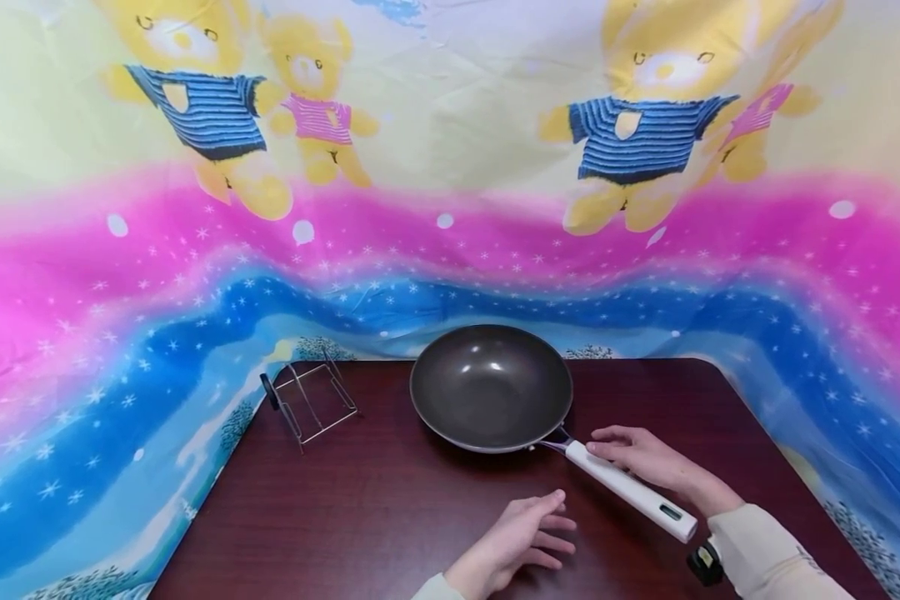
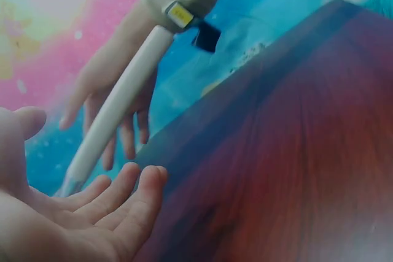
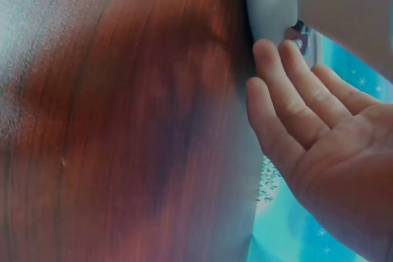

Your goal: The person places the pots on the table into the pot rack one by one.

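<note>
A dark nonstick wok (image 1: pixel 491 387) with a long white handle (image 1: pixel 630 490) is at the back middle of the table, its handle angled towards the near right. Beside the handle, on its right, is my right hand (image 1: pixel 652 460), fingers extended and not wrapped round it; whether a fingertip touches it I cannot tell. My left hand (image 1: pixel 517 537) is left of the handle, apart from it, with spread fingers and nothing in them. In the left wrist view the handle (image 2: pixel 120 102) rises between both hands. The right wrist view shows the fingers (image 3: pixel 298 99) straight, near the wok's pale underside (image 3: pixel 270 10).
A wire rack (image 1: pixel 317 402) with a black part on its left side stands at the table's back left. The dark red-brown table (image 1: pixel 330 508) has a printed bear cloth (image 1: pixel 450 250) hanging behind and along its sides. A black device (image 1: pixel 705 563) is on the right wrist.
</note>
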`<state>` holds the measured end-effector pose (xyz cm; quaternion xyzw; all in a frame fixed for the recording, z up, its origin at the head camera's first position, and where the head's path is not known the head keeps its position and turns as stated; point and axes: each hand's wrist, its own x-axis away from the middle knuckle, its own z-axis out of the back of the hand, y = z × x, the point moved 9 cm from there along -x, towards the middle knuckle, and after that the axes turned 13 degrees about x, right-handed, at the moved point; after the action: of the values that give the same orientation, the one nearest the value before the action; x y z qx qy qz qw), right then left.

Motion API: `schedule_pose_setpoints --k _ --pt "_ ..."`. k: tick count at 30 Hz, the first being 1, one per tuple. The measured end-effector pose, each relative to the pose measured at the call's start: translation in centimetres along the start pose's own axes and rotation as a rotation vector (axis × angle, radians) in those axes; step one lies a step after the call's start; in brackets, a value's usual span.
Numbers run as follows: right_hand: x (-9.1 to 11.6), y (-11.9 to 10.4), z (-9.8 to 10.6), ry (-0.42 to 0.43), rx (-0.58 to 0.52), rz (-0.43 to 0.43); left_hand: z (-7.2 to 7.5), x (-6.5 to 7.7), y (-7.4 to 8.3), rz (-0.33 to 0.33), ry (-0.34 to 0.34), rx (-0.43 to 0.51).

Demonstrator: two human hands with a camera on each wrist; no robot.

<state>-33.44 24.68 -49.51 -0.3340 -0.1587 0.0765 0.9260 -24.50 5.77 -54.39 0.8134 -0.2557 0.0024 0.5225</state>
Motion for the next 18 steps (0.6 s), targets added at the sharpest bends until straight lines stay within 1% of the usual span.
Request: schedule_pose_setpoints --k 4,6,8,11,13,16,18 --pt "-0.4 -0.1 -0.5 -0.03 -0.028 0.039 -1.5 -0.3 -1.0 0.036 -0.019 0.072" --pt "-0.6 0.0 -0.9 -0.053 -0.059 0.057 -2.2 -0.6 -1.4 0.052 -0.024 0.102" --pt "-0.7 0.0 -1.3 -0.096 -0.112 0.078 -2.9 -0.8 -1.8 0.068 -0.027 0.131" --pt "-0.8 0.1 -1.9 -0.155 -0.19 0.076 -3.6 -1.1 -2.4 0.097 -0.037 0.183" --pt "-0.8 0.2 -2.1 -0.178 -0.223 0.071 -4.1 -1.2 -2.8 0.116 -0.042 0.222" --pt "-1.0 0.5 -2.1 -0.183 -0.244 0.052 -4.7 -1.4 -3.2 0.14 -0.043 0.277" --pt "-1.1 0.5 -2.1 -0.195 -0.268 0.046 -5.1 -1.6 -3.4 0.144 -0.039 0.297"
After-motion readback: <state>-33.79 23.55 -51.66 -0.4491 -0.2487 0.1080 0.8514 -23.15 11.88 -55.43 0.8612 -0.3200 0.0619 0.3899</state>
